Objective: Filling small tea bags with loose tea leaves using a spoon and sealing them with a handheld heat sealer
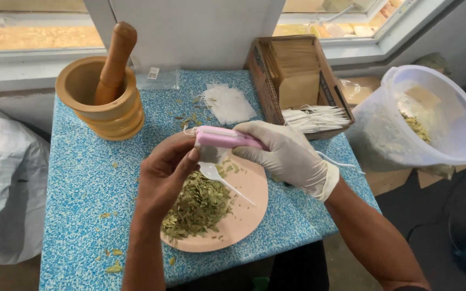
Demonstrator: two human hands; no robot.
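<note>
Gloved in white, the right hand [287,153] is closed around one end of a small pink handheld sealer [227,138], holding it level above a round pink plate [252,188]. Bare, the left hand [165,175] meets it from the opposite side, its fingertips pinching a small white filter bag [209,153] that hangs just under the near end of the sealer; whether the sealer is clamped on the bag cannot be told.

Directly beneath both hands, the plate carries a heap of dried green leaves [198,207], with a white plastic spoon [222,180] lying across it just below the bag. Everything sits on a blue speckled table [82,183], with stray leaf bits scattered below the left hand.

Beyond the left hand, toward the window, stands a wooden mortar [101,102] with a wooden pestle [114,62] leaning inside. Just beyond the sealer lies a loose stack of empty white filter bags [227,103]. Beyond the right hand is a cardboard box [262,81] holding brown paper envelopes [297,73] and more white bags. Farther out past the right wrist, off the table, a clear plastic bucket [438,116] holds more dried leaves
</note>
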